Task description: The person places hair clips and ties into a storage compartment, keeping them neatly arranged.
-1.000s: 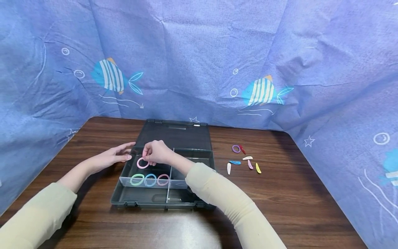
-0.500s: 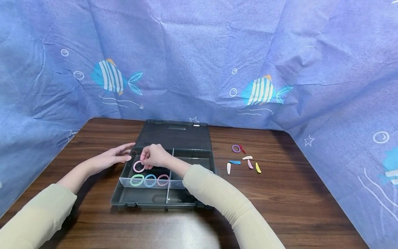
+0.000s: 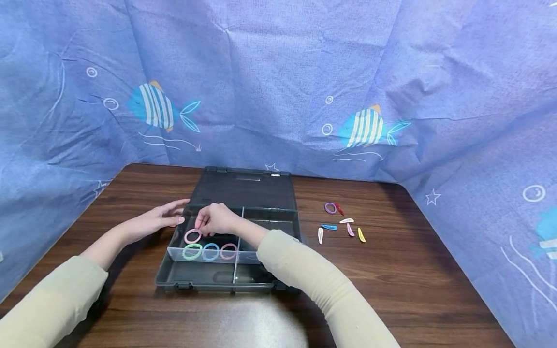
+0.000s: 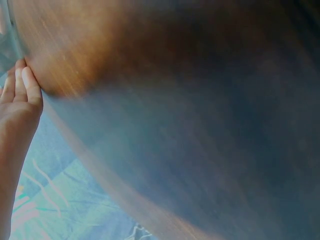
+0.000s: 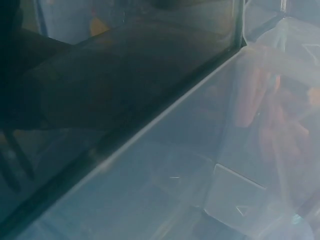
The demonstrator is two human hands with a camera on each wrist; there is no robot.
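An open dark translucent organizer box (image 3: 209,287) lies on the table, split by clear dividers. In its rear left compartment my right hand (image 3: 217,219) pinches a light pink hair tie (image 3: 185,237) by its upper edge, just behind a green hair tie (image 3: 184,253). Right of the green one, a blue hair tie (image 3: 211,260) and a deeper pink hair tie (image 3: 228,259) stand in a row along the front divider. With fingers extended, my left hand (image 3: 150,223) rests at the box's left side. The right wrist view shows mostly blurred clear plastic.
The lid (image 3: 243,191) lies folded back behind the box. To the right on the wooden table (image 3: 391,270) are a purple hair tie (image 3: 325,209), a red clip (image 3: 339,209), a blue hair clip (image 3: 329,227), a yellow hair clip (image 3: 361,235) and several others. A fish-printed cloth (image 3: 278,87) hangs behind.
My right hand has moved slightly left and down with the light pink hair tie, bringing it close behind the green one. The left hand has stayed in place.
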